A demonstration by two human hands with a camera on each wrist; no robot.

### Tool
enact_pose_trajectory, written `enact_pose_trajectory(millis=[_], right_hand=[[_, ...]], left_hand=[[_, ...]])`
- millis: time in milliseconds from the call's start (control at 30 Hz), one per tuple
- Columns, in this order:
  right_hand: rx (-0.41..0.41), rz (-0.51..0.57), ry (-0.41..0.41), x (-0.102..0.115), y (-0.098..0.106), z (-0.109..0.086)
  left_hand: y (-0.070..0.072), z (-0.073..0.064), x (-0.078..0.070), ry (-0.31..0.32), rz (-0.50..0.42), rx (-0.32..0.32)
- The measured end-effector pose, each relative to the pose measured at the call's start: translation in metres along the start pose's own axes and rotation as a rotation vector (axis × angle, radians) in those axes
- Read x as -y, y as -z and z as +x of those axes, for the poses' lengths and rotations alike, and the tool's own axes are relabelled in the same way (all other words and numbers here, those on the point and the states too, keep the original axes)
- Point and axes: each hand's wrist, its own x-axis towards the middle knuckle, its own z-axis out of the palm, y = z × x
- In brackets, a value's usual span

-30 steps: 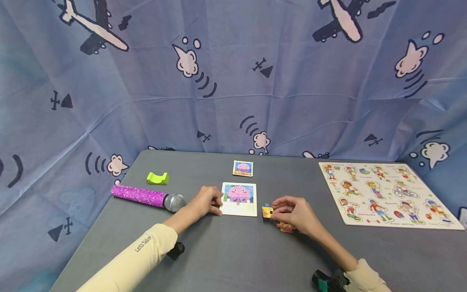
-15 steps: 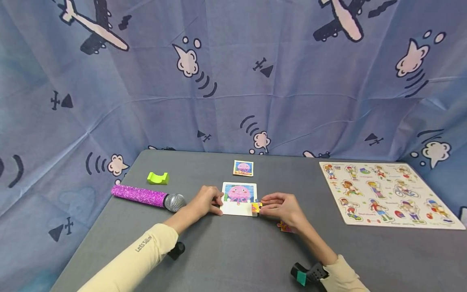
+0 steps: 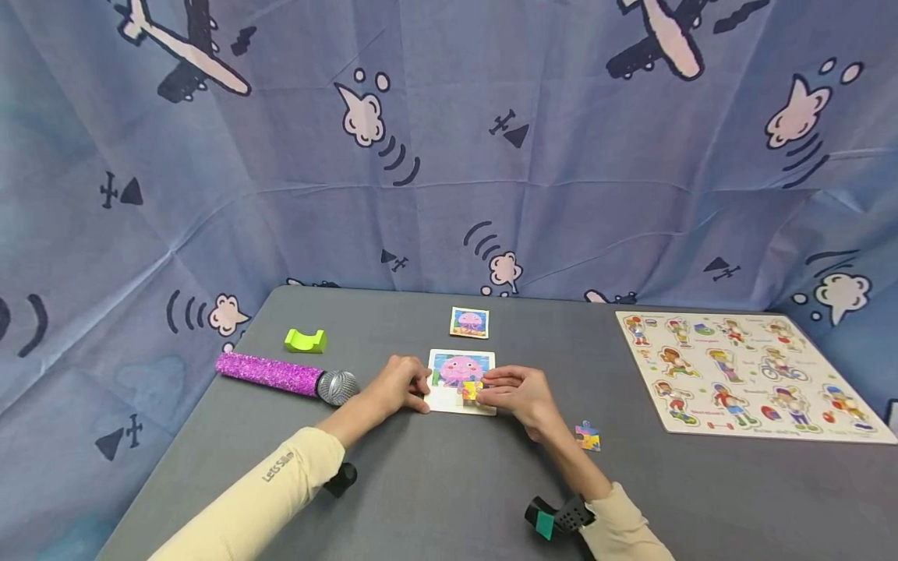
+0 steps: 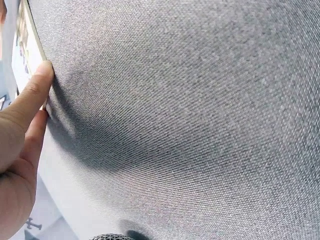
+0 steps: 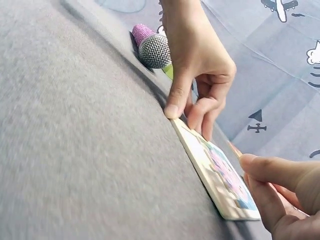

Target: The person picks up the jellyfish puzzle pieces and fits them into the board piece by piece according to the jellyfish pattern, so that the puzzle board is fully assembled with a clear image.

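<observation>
In the head view, a pale puzzle board lies mid-table, a pink jellyfish picture in its upper part and a bare strip below. My left hand grips its left edge with thumb and fingers; the left wrist view shows the fingertips against that edge. Between the thumb and fingers of my right hand is a small yellow and pink puzzle piece, tilted over the board's lower part. Only a sliver of the piece shows in the right wrist view. Another puzzle piece lies right of my right wrist.
Behind the board lies a small jellyfish picture card. To the left are a glittery pink microphone and a green curved block. A large board of sports figures lies at the right. A patterned curtain hangs behind the table.
My right hand has moved left, carrying the puzzle piece from beside the board to over its lower part. The loose piece right of my wrist has come into view. My left hand stays put.
</observation>
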Motion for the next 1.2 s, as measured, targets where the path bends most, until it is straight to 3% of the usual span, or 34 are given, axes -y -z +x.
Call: enact_pose_trajectory(millis=[300,500,800,933,1200], right_hand=[[-0.026,0.012,0.009,-0.003,-0.027,0.006],[-0.095,-0.137,0.042,-0.006,-0.042,0.008],[-0.086,-0.381,0.163,-0.009,-0.051,0.011],[-0.077,-0.412,0.195,-0.009,-0.055,0.012],[-0.088,-0.425,0.18,-0.008,-0.057,0.012]], left_hand=[[0.001,0.0,-0.001,0.032,-0.001,0.015],[0.0,0.001,-0.001,0.029,0.019,0.016],[0.001,0.001,0.002,0.011,0.007,0.006],[0.001,0.0,0.0,0.015,0.008,0.006],[0.002,0.0,0.001,0.004,0.016,0.003]])
